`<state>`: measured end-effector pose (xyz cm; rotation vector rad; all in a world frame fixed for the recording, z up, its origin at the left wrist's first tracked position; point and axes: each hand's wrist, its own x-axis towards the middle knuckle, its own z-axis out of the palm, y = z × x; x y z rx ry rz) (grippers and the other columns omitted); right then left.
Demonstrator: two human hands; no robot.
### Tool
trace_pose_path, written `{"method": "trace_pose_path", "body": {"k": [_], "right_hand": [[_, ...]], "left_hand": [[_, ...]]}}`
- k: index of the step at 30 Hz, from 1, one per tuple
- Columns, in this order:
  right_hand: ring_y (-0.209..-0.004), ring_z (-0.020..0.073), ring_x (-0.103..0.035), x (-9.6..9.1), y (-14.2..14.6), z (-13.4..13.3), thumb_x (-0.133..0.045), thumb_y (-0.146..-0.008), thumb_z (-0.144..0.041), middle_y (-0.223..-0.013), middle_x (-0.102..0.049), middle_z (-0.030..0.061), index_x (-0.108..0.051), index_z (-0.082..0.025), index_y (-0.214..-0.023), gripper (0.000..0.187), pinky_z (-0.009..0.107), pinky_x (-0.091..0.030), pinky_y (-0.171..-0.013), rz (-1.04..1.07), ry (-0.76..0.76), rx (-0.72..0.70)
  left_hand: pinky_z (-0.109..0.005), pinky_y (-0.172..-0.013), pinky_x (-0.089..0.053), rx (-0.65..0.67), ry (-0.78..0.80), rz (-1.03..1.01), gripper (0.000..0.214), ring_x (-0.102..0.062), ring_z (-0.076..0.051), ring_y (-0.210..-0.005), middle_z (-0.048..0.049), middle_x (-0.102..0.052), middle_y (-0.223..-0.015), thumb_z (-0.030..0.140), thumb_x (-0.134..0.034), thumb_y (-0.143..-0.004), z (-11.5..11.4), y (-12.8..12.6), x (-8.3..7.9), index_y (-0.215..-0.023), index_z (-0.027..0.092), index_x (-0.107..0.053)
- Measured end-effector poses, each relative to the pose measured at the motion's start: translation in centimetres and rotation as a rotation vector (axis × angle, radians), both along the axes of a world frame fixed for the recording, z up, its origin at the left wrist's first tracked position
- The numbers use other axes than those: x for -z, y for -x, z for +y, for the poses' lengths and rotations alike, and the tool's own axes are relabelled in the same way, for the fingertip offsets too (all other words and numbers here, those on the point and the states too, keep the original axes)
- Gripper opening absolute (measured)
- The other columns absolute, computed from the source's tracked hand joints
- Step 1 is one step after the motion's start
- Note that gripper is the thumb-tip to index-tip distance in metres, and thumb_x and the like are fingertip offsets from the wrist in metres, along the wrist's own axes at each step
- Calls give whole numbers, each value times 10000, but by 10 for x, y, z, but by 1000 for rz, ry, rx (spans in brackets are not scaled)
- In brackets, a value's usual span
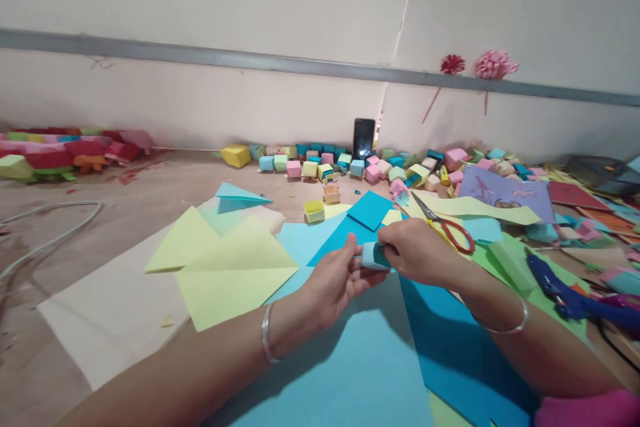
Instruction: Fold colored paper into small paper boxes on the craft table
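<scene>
A small light blue folded paper box (371, 256) rests on the fingers of my left hand (327, 283), with the thumb along its near side. My right hand (419, 250) is closed at the box's right end, fingertips pressed against a darker blue part there. What those fingertips pinch is partly hidden. Below both hands lies a large light blue paper sheet (350, 353). Just beyond them is a dark blue paper square (370, 210). Scissors (453, 230) with red and yellow handles lie close beyond my right hand.
Several small coloured paper boxes (294, 169) line the wall, around an upright phone (364, 139). Folded yellow paper (225, 273) lies left. A blue glue gun (565, 290) and a purple sheet (505, 192) lie right. A white cable (75, 233) curls at far left.
</scene>
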<state>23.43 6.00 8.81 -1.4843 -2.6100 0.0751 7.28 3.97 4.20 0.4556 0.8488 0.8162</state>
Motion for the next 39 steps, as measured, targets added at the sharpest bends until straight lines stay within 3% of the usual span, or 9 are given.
{"method": "trace_pose_path", "body": {"k": [3,7,10,12,18,27,39], "right_hand": [[-600,118,-444,4,-3,12,-458,-786,-116,-635,-591,21,-574,-165,-626,203,250,-243,-582,36,8,41],[-720,139,-563,5,-2,39,-446,-817,-119,-803,-693,28,-689,-187,-808,252,241,-303,-620,4,44,67],[-840,162,-610,5,16,68,-480,-810,-133,-926,-722,32,-719,-208,-926,276,237,-342,-662,-81,32,79],[-868,187,-617,8,34,89,-492,-801,-134,-936,-724,58,-725,-194,-895,258,247,-354,-669,-111,10,100],[-937,208,-631,26,73,134,-499,-813,-120,-1031,-708,76,-706,-193,-937,253,240,-403,-680,-172,-24,155],[-1002,239,-628,44,80,136,-481,-845,-120,-1083,-682,133,-664,-146,-1016,252,265,-442,-758,-206,-35,213],[-993,249,-625,32,86,126,-473,-875,-175,-1070,-677,158,-663,-136,-1042,256,291,-443,-760,-217,-25,208]], "left_hand": [[-303,-749,-568,22,60,56,110,-701,-166,-705,-132,-709,-852,174,-481,-898,-7,-5,14,-946,108,-555],[-279,-640,-556,199,-109,88,94,-680,-150,-626,-108,-698,-774,96,-544,-786,-18,-10,28,-878,111,-559],[-265,-556,-531,310,-230,101,70,-656,-142,-561,-85,-683,-720,135,-567,-760,-23,-12,36,-827,122,-550],[-255,-517,-515,344,-269,117,92,-645,-138,-543,-67,-672,-694,141,-570,-739,-24,-14,41,-826,128,-545],[-248,-456,-494,387,-258,106,128,-622,-134,-503,-33,-644,-643,138,-548,-694,-22,-17,49,-820,140,-530],[-253,-458,-495,393,-272,99,146,-622,-136,-510,-27,-635,-643,163,-569,-682,-23,-17,52,-821,146,-529],[-276,-497,-491,414,-342,121,113,-605,-135,-511,-28,-624,-645,160,-546,-681,-27,-19,56,-793,156,-527]]}}
